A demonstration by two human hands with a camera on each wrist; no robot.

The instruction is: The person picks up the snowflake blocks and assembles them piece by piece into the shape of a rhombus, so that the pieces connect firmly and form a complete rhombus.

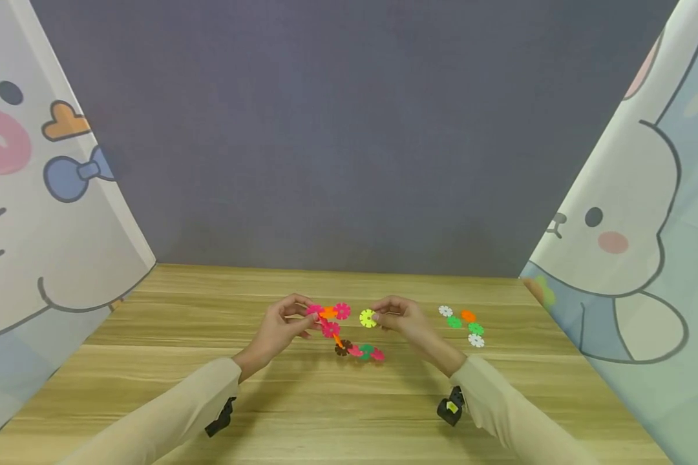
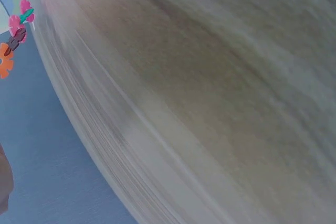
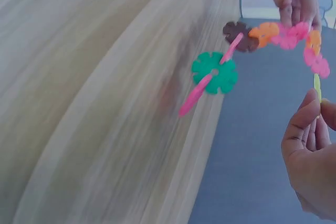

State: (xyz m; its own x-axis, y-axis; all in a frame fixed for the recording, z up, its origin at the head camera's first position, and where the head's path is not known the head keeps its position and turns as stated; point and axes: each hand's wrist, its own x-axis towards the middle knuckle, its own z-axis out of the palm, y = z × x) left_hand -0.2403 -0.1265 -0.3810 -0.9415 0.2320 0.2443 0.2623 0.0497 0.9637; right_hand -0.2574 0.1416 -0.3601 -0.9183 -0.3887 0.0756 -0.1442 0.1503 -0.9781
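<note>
My left hand [image 1: 285, 323] pinches a chain of interlocked snowflake discs [image 1: 331, 330], with pink, orange, brown and teal pieces. From the fingers the chain hangs down and to the right, ending in a teal disc [image 3: 226, 77] between two pink ones. Between thumb and fingers, my right hand [image 1: 404, 320] pinches a yellow snowflake disc [image 1: 368, 318]. In the head view, a small gap separates it from the pink disc [image 1: 342, 311] at the chain's upper end. The left wrist view catches only part of the chain [image 2: 16, 35] at its left edge.
Several loose snowflake discs, including a white one [image 1: 445, 311], an orange one [image 1: 468, 316] and a green one [image 1: 475, 329], lie on the wooden table [image 1: 209, 290] at the right. A dark grey panel [image 1: 337, 161] stands behind, with cartoon-printed panels on both sides.
</note>
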